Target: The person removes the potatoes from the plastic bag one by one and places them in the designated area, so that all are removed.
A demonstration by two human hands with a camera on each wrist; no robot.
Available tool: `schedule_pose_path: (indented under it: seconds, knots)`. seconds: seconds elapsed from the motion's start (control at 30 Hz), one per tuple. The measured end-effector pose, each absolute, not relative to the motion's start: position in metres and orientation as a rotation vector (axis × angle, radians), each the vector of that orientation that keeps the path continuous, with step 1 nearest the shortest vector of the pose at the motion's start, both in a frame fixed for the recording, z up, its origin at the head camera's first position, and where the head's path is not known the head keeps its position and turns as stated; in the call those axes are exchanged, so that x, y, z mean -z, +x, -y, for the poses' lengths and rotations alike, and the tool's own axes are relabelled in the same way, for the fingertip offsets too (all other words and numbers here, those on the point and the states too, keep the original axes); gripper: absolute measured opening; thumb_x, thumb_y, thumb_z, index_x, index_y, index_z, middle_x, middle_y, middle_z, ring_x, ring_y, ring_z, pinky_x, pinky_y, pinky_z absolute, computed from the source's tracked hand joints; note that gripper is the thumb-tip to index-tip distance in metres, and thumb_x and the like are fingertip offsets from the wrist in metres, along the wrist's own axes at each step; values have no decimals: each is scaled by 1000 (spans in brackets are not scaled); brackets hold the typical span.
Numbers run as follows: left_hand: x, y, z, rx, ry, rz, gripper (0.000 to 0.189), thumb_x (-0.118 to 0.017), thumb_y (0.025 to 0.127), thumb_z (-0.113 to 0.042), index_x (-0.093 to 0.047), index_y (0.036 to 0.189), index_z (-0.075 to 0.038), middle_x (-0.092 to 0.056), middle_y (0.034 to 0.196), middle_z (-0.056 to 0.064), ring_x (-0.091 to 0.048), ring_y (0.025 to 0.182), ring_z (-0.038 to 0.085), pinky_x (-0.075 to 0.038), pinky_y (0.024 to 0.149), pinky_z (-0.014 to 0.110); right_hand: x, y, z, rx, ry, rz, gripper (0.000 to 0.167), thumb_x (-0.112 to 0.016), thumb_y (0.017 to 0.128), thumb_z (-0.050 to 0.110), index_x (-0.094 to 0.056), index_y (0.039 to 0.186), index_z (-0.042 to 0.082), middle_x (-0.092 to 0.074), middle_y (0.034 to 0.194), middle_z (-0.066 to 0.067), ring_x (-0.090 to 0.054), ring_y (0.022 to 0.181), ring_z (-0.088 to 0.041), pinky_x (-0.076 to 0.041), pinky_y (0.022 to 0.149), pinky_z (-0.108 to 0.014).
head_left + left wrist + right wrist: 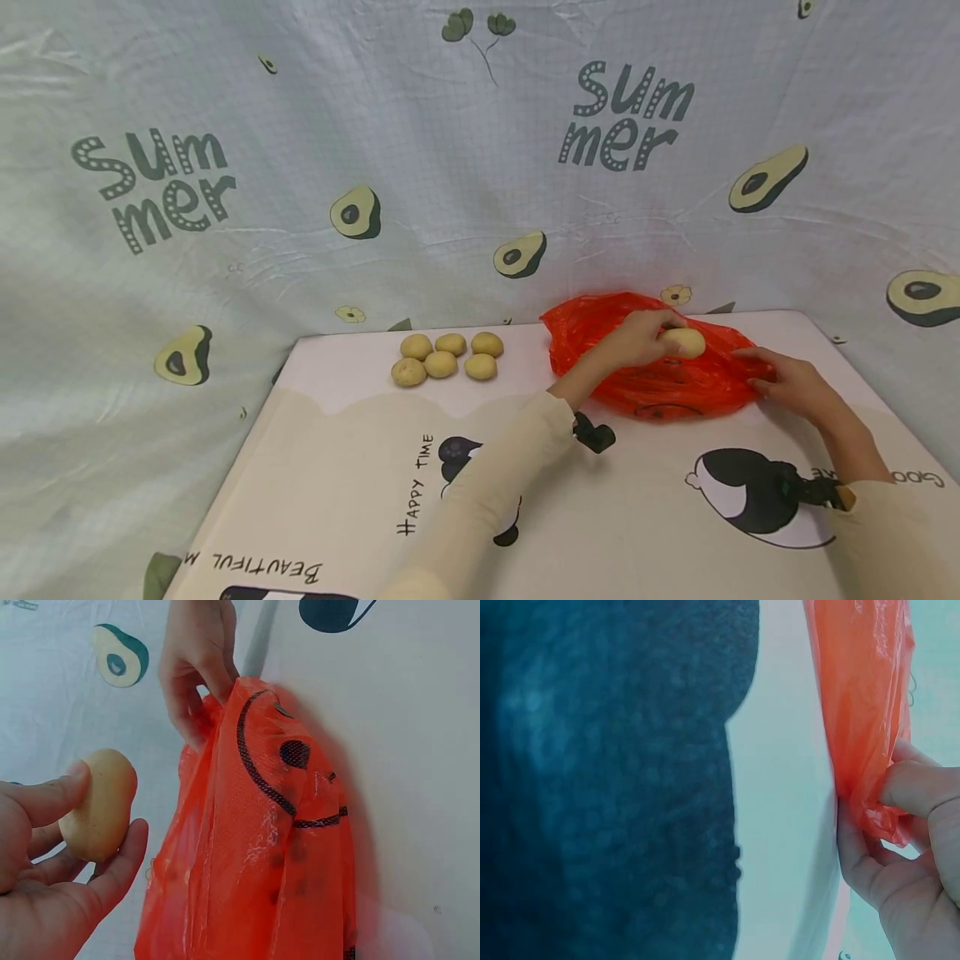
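My left hand (pixel 643 337) grips a pale yellow potato (pixel 684 342) just above the red plastic bag (pixel 660 392). In the left wrist view the potato (pixel 101 804) sits between thumb and fingers, beside the bag (pixel 247 847) and apart from it. My right hand (pixel 797 383) pinches the bag's right end; the right wrist view shows the thumb and fingers of that hand (pixel 907 862) around the gathered red plastic (pixel 862 712). The bag lies on its side, crumpled, with a black printed line on it. What is inside the bag is hidden.
Several potatoes (pixel 441 364) lie in two rows on the table (pixel 337 467), left of the bag. A cloth printed with avocados (pixel 357 212) hangs behind the table. Dark fabric (pixel 615 780) fills the left half of the right wrist view.
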State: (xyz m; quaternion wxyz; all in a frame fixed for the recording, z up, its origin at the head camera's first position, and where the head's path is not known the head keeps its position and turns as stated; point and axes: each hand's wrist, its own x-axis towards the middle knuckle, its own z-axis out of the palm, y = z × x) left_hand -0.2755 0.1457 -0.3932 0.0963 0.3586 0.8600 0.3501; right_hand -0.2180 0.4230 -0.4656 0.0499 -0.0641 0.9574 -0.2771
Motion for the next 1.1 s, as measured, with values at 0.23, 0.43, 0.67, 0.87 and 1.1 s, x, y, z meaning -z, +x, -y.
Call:
schedule_pose_path:
  seconds: [0.23, 0.43, 0.67, 0.87, 1.1]
  knots:
    - [389, -269, -131, -1104, 1094, -2537, 33, -71, 97, -17, -65, 128, -11, -65, 116, -6, -55, 99, 5, -43, 83, 9, 466, -217, -422, 862, -187, -2915, 52, -59, 93, -4, -43, 143, -8, -39, 140, -43, -39, 123, -60, -50, 93, -65]
    - [386, -262, -117, -1164, 1073, -2526, 35, -70, 97, -18, -64, 131, -13, -63, 113, -6, -53, 100, 7, -44, 82, 10, 465, -217, -422, 871, -176, -2909, 53, -59, 94, -3, -42, 143, -9, -39, 141, -43, -40, 123, -60, -51, 92, -64]
    - [386, -257, -101, -1205, 1090, -2523, 38, -71, 97, -20, -63, 133, -12, -63, 118, -5, -53, 104, 7, -45, 86, 10, 466, -217, -422, 856, -167, -2913, 53, -60, 94, -4, -42, 143, -9, -40, 140, -43, -41, 121, -59, -52, 91, -63]
    - [385, -254, -88, -1211, 1122, -2533, 38, -69, 98, -18, -62, 134, -10, -63, 119, -3, -53, 105, 8, -43, 88, 9, 467, -218, -423, 840, -156, -2918, 53, -61, 93, -4, -43, 142, -9, -40, 139, -44, -43, 120, -59, -52, 91, -63]
    - [389, -253, -72, -1273, 1202, -2485, 41, -68, 98, -19, -61, 138, -11, -64, 127, -1, -54, 113, 8, -43, 96, 13, 466, -219, -423, 814, -162, -2923, 52, -61, 93, -3, -44, 142, -8, -41, 138, -44, -45, 117, -58, -53, 90, -62]
